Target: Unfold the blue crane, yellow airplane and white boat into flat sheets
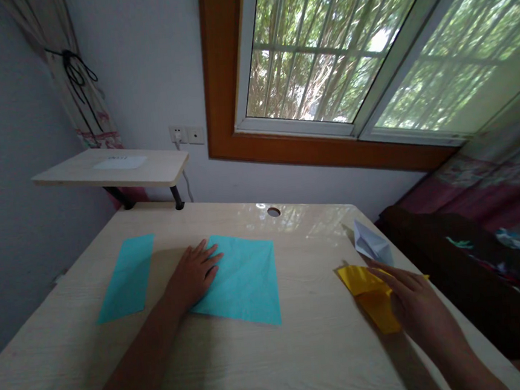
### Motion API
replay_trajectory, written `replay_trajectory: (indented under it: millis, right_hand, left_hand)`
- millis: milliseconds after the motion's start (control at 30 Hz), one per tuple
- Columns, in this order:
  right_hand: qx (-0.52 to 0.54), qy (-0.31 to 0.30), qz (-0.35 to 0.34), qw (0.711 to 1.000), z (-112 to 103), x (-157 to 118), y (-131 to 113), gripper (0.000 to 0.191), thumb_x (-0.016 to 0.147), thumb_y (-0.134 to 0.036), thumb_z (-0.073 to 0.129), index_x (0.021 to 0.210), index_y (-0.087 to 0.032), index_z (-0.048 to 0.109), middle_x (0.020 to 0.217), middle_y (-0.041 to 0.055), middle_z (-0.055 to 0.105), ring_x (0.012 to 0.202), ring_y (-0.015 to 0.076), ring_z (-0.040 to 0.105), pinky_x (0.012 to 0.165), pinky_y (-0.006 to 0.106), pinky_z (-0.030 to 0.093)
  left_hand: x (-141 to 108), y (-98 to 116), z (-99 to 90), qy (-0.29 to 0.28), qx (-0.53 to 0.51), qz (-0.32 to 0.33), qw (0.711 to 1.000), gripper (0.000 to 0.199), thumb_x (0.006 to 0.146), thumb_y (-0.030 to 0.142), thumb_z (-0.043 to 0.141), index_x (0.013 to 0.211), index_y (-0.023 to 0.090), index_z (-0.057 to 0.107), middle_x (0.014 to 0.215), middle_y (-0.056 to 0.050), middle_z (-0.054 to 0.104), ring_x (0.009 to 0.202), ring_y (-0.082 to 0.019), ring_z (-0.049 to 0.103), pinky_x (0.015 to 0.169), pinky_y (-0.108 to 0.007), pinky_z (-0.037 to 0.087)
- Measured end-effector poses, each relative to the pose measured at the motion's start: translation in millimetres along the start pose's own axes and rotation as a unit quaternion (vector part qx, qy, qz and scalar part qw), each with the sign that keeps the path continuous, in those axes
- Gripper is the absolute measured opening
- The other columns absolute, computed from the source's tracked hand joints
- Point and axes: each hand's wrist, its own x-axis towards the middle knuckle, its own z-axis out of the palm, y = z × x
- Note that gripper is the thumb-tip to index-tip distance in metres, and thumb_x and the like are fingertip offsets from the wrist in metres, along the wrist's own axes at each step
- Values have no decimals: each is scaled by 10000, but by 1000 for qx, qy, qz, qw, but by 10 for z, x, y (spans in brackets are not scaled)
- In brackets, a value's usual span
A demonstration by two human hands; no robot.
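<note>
Head view: beside a blue strip [128, 279], the left hand [194, 275], fingers spread, rests on a blue sheet [249, 281] atop the desk [310, 354]; even pressure should prevent slipping. Yellow paper [380, 312], near white paper [368, 243], meets the right hand [417, 302], grip unclear; light contact should spare creases.

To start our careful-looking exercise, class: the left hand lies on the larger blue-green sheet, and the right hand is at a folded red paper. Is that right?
Not quite: the folded paper at the right hand is yellow, as the head view shows. The left hand does lie on the larger blue-green sheet.
</note>
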Motion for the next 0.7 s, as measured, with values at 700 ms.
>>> replay_trajectory:
  millis: [700]
  right_hand:
    - [76,-48,-20,996,56,356,-120,292,994,-389,509,992,-229,753,978,108,758,885,260,700,749,400,563]
  left_hand:
    - [27,-62,49,49,20,-65,996,439,995,387,444,1354,215,630,1483,-101,545,1437,-325,410,1182,-569,315]
